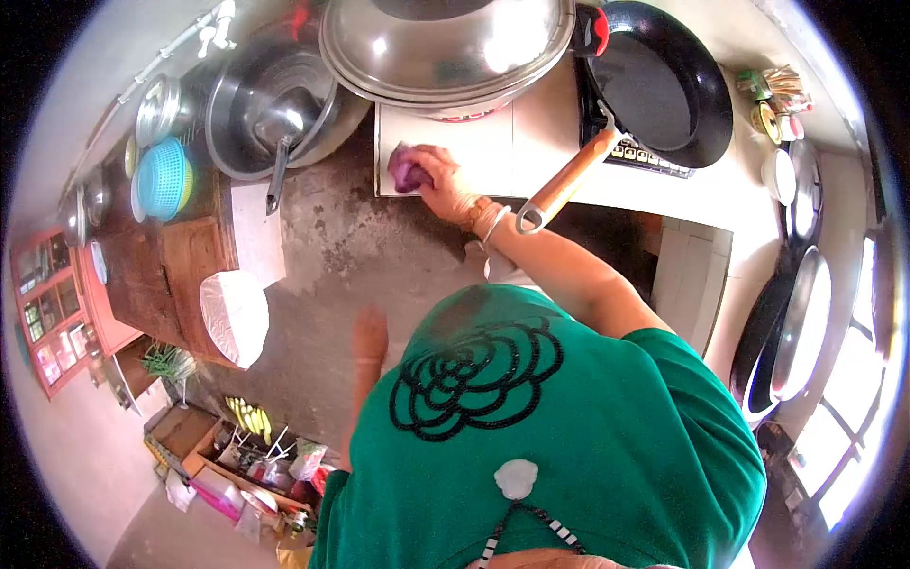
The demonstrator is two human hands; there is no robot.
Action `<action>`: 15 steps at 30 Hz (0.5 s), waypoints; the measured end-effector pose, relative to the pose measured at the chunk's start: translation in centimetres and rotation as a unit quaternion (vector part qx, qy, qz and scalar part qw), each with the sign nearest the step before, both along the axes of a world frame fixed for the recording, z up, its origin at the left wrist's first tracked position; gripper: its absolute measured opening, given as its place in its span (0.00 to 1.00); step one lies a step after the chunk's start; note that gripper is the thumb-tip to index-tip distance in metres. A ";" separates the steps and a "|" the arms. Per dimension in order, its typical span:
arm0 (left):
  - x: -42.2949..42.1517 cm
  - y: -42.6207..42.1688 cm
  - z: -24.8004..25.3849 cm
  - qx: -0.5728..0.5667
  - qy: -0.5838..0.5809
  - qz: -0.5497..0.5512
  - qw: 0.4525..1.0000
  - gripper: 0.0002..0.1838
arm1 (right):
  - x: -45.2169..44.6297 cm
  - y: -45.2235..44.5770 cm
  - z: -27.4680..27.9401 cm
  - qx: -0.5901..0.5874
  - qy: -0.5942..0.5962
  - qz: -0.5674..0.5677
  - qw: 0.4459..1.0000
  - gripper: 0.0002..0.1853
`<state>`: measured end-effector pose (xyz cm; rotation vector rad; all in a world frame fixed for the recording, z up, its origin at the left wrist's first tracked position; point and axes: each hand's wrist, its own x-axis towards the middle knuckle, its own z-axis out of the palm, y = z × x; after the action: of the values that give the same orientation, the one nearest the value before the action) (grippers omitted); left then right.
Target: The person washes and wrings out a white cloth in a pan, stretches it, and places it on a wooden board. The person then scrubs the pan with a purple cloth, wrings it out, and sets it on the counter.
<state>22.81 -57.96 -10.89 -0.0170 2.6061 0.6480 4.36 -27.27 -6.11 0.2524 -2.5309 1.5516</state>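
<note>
My right hand (440, 184) is closed around a crumpled purple cloth (409, 169) at the front left corner of the white tiled counter (493, 152). Bracelets circle that wrist. Beside my body hangs my left hand (371, 332), smeared by motion so its fingers are unclear; it touches nothing I can see. Behind the cloth stands a large pan with a domed metal lid (445, 47). To the right, a black frying pan (654, 81) rests on a stove, its wooden handle (573, 175) sticking out over the counter's front edge, above my right forearm.
A big metal basin (270, 114) with a ladle (282, 133) inside sits left of the counter. Further left are a blue basket (161, 180) and a wooden cabinet (194, 256). Bananas (248, 415) and boxes lie at lower left. Pans and lids (802, 322) lean along the right wall.
</note>
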 end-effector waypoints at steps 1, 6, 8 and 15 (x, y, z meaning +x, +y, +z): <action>-2.5 2.4 0.5 0.025 0.108 0.016 0.994 0.21 | -0.2 0.3 -0.6 -0.002 -0.036 -0.011 0.999 0.32; -16.0 16.4 4.5 0.103 0.266 -0.075 0.955 0.28 | 1.7 3.1 -2.8 0.092 -0.121 -0.017 0.988 0.33; -19.1 19.9 3.1 0.117 0.307 -0.130 0.935 0.29 | 4.5 5.2 -1.4 0.085 -0.129 -0.034 0.987 0.28; -22.6 18.8 -2.5 -0.024 0.320 -0.141 0.936 0.26 | 19.5 16.2 -3.2 -0.005 -0.314 -0.220 0.924 0.10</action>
<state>0.24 -39.18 -13.44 0.6441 3.1462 0.5468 23.88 -11.04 -9.32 -0.8962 -2.7198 1.6282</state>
